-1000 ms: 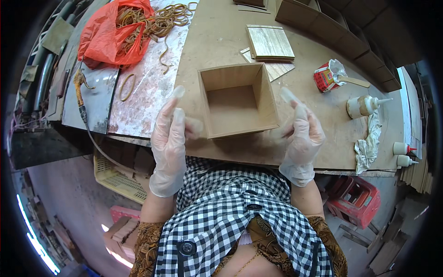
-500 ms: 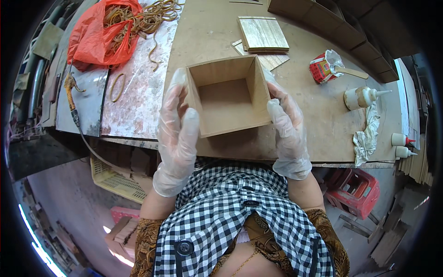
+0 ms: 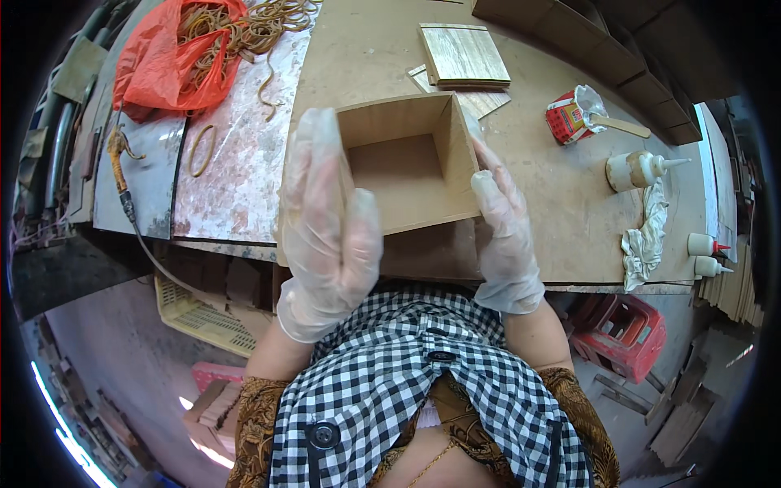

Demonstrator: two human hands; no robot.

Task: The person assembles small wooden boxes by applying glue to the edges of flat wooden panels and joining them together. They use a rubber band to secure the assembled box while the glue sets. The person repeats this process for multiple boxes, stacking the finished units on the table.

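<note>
An open, square brown fibreboard box (image 3: 399,175) is held up at the table's near edge, its open side facing me. My right hand (image 3: 506,232), in a clear plastic glove, grips its right wall; the thumb lies at the near corner and the fingers run along the outside. At the left wall is my left hand (image 3: 329,232), gloved too, with its fingers stretched out flat and slightly blurred. It hides much of that wall, and I cannot tell how firmly it touches.
Beyond the box lie stacked pale wooden panels (image 3: 465,57). To the right are a red tub (image 3: 569,118) with a wooden stick, a glue bottle (image 3: 634,172) and a crumpled cloth (image 3: 647,240). A red bag (image 3: 175,69) of rubber bands stands far left; brown boxes (image 3: 602,57) line the back right.
My left hand has moved rightward and its fingers have straightened across the box's left wall. The box has shifted only slightly, and my right hand stays at the right wall.
</note>
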